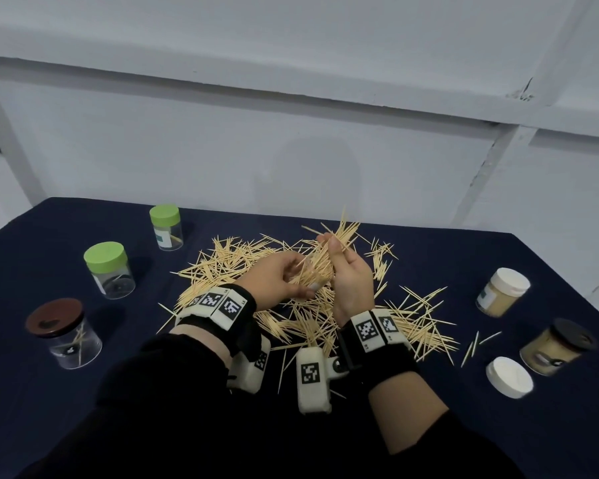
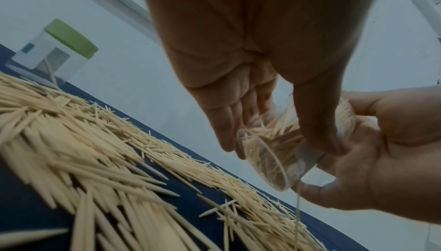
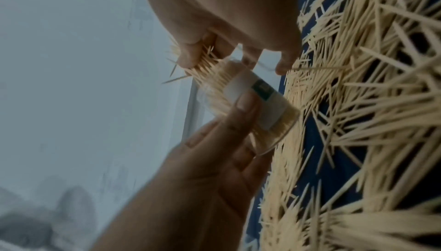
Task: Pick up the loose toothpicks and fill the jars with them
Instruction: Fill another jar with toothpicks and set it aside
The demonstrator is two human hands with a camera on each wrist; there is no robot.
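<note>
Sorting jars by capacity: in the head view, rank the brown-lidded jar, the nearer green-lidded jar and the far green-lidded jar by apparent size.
1. Brown-lidded jar
2. Nearer green-lidded jar
3. Far green-lidded jar

The brown-lidded jar is nearest the camera, so its lead is unsure.

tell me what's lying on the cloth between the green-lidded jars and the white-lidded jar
The pile of loose toothpicks on the dark cloth, in the head view.

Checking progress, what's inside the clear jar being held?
The clear jar is packed with toothpicks, some sticking out of its mouth. Its label and the hands cover part of it.
</note>
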